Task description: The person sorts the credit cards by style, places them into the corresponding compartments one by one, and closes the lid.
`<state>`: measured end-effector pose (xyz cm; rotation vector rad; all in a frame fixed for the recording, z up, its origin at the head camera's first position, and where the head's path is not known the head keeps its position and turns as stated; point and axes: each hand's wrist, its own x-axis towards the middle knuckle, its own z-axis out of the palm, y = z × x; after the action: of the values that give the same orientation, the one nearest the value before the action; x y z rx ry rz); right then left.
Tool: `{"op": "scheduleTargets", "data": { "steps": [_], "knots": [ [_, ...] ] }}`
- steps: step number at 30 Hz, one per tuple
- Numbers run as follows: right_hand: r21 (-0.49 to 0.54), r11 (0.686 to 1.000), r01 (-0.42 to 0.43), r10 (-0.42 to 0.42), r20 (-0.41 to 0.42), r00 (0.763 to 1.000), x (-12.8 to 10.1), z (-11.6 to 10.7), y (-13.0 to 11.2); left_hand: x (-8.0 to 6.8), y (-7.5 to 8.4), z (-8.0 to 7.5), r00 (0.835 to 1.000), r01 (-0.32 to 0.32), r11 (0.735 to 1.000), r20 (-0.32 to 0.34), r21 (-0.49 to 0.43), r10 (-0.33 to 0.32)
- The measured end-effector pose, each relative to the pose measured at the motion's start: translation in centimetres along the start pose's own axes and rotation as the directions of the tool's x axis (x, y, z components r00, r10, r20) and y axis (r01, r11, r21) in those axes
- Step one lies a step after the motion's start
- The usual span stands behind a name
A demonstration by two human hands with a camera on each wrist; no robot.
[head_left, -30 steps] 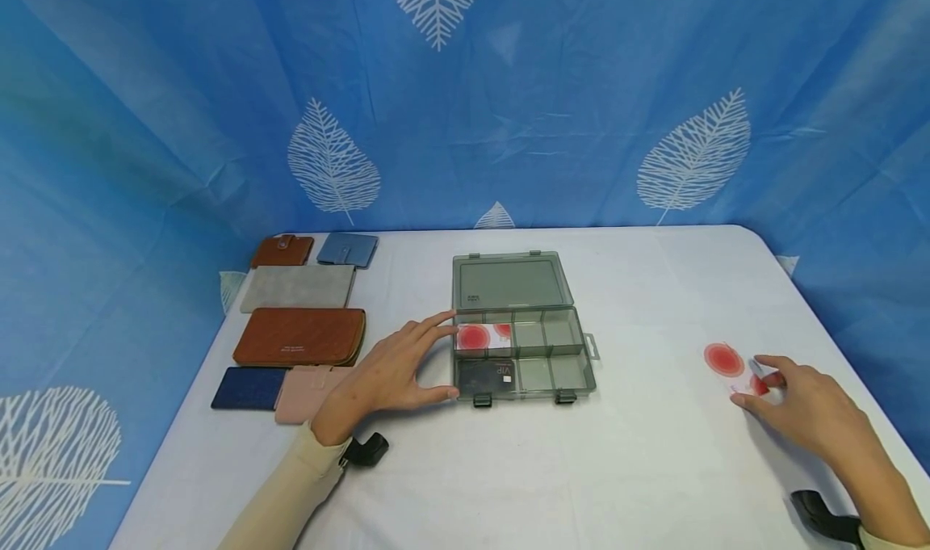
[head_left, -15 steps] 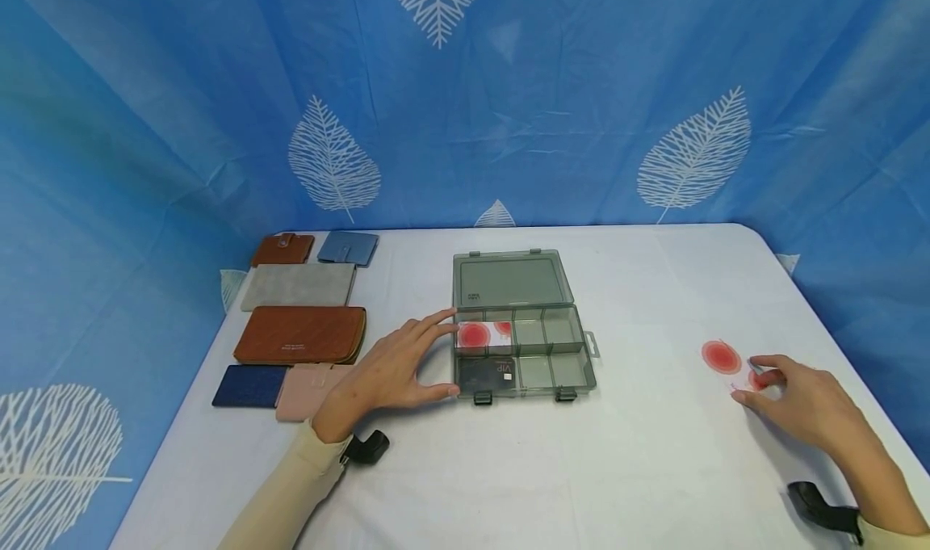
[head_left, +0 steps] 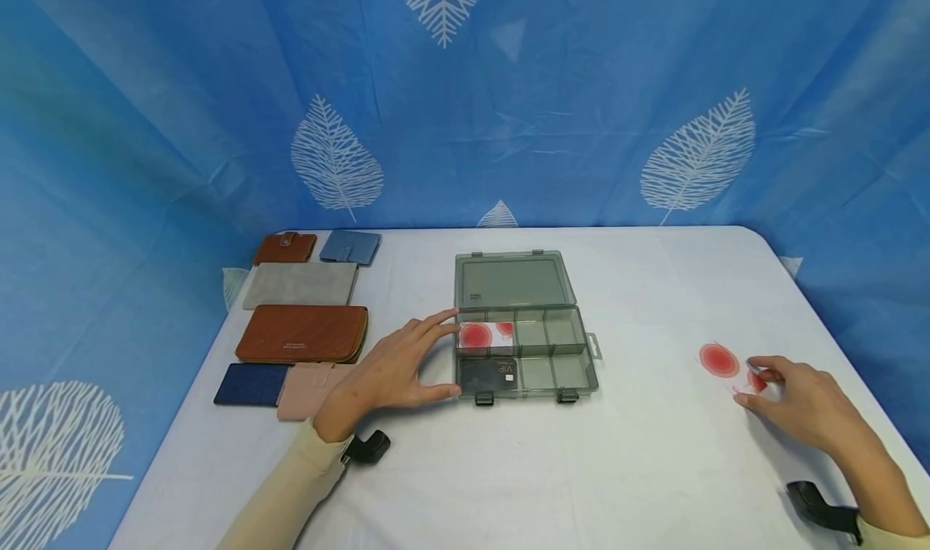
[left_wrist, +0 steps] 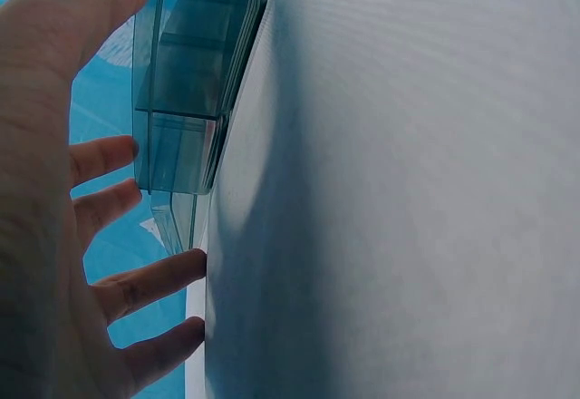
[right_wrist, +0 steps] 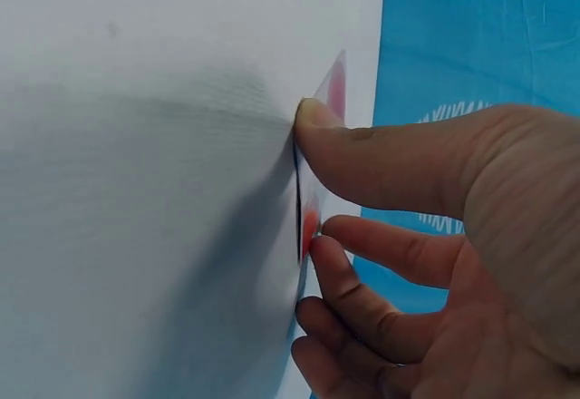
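The organiser box (head_left: 526, 348) is smoky, see-through glossy plastic. The white card with red dots (head_left: 729, 366) looks smooth and shiny. A matt white cloth covers the worktop (head_left: 581, 469).

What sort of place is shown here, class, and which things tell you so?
Probably a staged tabletop set, not a home: a white table against a blue leaf-print backdrop, wallets laid in tidy rows, and an open compartment box holding cards.

A white-covered table (head_left: 508, 469) with rounded corners stands before a blue curtain (head_left: 182, 114) printed with white leaves.
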<state>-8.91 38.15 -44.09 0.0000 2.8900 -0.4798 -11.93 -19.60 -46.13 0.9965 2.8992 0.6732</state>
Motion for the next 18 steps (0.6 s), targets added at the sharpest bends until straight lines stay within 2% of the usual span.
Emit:
{"op": "scheduleTargets", "data": {
  "steps": [4,8,15,18],
  "knots": [
    [-0.006,0.999,0.039,-0.039,-0.004,0.999,0.2,-0.1,0.2,0.0,0.1,0.1,1.0,0.001,1.0,0.0,-0.001,-0.001],
    [0.007,0.998,0.062,-0.062,-0.043,0.997,0.2,0.0,0.3,0.0,0.1,0.1,1.0,0.002,1.0,0.0,-0.002,-0.002],
    [0.04,0.999,0.032,-0.029,-0.077,0.997,-0.2,0.3,-0.1,0.0,0.0,0.1,1.0,0.004,1.0,-0.003,0.004,-0.004],
    [0.048,0.998,0.039,-0.032,-0.135,0.99,-0.3,0.5,-0.7,0.0,-0.1,0.1,1.0,0.008,1.0,0.0,0.007,-0.008]
  ]
}}
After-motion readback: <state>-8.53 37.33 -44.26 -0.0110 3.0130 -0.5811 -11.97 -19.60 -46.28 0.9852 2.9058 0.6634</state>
